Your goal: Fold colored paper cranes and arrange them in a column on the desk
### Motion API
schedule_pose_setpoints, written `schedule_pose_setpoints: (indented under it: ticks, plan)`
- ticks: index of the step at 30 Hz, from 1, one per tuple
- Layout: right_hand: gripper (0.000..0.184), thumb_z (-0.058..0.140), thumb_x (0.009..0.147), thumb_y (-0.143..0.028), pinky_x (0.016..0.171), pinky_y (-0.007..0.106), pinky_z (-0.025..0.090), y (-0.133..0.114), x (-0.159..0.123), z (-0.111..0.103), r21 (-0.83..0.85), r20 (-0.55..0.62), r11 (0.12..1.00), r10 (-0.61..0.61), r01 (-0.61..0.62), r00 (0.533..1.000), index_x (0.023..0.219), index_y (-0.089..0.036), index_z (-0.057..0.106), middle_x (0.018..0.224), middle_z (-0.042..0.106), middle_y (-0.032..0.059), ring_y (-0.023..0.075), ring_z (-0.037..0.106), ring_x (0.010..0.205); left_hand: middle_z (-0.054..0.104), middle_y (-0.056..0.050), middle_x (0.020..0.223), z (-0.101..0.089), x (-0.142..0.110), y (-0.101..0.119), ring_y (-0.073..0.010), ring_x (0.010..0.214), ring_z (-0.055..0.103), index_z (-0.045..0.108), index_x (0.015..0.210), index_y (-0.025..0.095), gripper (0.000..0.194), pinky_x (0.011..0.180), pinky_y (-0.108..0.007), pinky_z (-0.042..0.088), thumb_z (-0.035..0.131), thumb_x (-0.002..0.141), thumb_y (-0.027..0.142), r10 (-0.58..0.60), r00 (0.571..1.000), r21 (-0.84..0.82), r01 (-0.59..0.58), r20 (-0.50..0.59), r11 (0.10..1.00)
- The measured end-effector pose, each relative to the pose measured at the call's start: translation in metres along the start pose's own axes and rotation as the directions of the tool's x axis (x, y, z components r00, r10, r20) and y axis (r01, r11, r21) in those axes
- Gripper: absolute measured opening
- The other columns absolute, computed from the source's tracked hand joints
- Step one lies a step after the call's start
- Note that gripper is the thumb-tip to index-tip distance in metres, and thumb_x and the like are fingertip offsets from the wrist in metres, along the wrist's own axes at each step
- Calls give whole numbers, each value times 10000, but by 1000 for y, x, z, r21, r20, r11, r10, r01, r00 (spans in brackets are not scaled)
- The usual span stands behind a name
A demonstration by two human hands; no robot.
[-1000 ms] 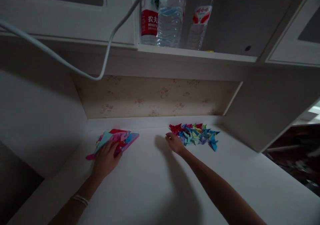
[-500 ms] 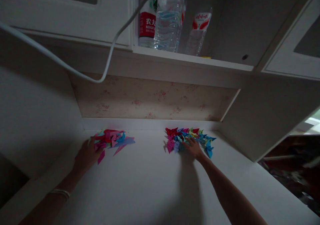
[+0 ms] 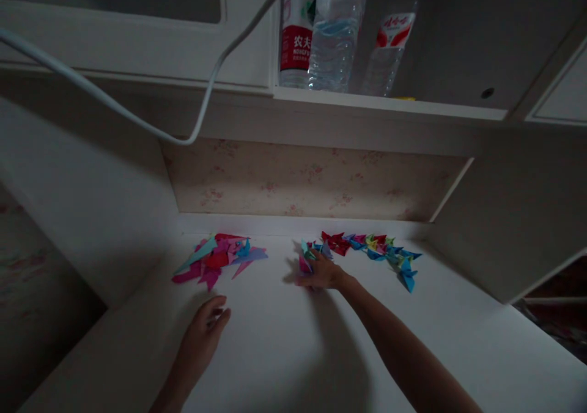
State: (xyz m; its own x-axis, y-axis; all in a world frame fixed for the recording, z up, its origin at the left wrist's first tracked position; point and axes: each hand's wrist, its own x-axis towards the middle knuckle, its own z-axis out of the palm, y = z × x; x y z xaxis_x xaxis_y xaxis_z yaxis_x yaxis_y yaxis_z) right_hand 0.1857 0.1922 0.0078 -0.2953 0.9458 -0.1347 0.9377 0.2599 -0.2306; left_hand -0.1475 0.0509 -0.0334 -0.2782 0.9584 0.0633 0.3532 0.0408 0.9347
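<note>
My right hand (image 3: 323, 272) is curled round a small bunch of folded paper cranes (image 3: 305, 265), pink, teal and blue, on the white desktop. Its fingers partly cover them. To its right lie several more paper cranes (image 3: 376, 248) in red, yellow, green and blue. My left hand (image 3: 208, 321) holds nothing; thumb and fingers are curved and apart, just above the desk. Beyond the left fingertips is a heap of folded paper pieces (image 3: 217, 259), mostly pink and red with some teal and blue.
A white cable (image 3: 202, 110) hangs across the upper left. Water bottles (image 3: 337, 40) stand on a cabinet shelf (image 3: 389, 106) above the desk (image 3: 270, 346). Flowered wallpaper (image 3: 298, 177) covers the back, and a side panel (image 3: 499, 217) rises at the right.
My right hand has slid left, drawing some cranes away from the others. My left hand has left the paper heap and come nearer to me. The camera view has shifted left.
</note>
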Motion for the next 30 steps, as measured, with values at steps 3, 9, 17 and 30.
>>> schedule_pose_setpoints:
  ticks: [3,9,17,30]
  plan:
    - [602,638,720,-590,939,423,423,-28,1,-1,-65,-3,993,-97,97,995,1246,-303,593,1406,472,77,326,489,1215,679,-93,1024,6,-3,6,-239,888,660,643,965,168,375,831,-358,524,604,728,457,6,994,-47,-1,105,999]
    - [384,577,814,-366,835,454,475,-63,3,-3,-179,-43,976,-133,123,990,1140,-169,627,1163,624,177,347,581,1070,659,-55,913,10,-12,2,-196,815,638,664,890,184,207,772,-315,509,558,802,339,131,974,0,-134,184,991]
    - [311,550,833,-333,806,478,505,-134,41,-21,-225,-90,955,-216,192,972,1080,-164,634,1082,659,176,331,629,990,608,-62,896,15,-13,1,-185,758,614,657,843,177,161,718,-308,512,523,811,260,239,956,53,-251,171,967]
    - [830,640,780,-381,944,743,290,-221,83,-12,-23,-88,865,-501,501,861,1452,-427,156,1574,188,-23,333,172,1406,660,-89,945,19,-9,-4,-256,916,641,697,833,207,200,844,-374,530,558,781,340,226,944,105,-257,241,961]
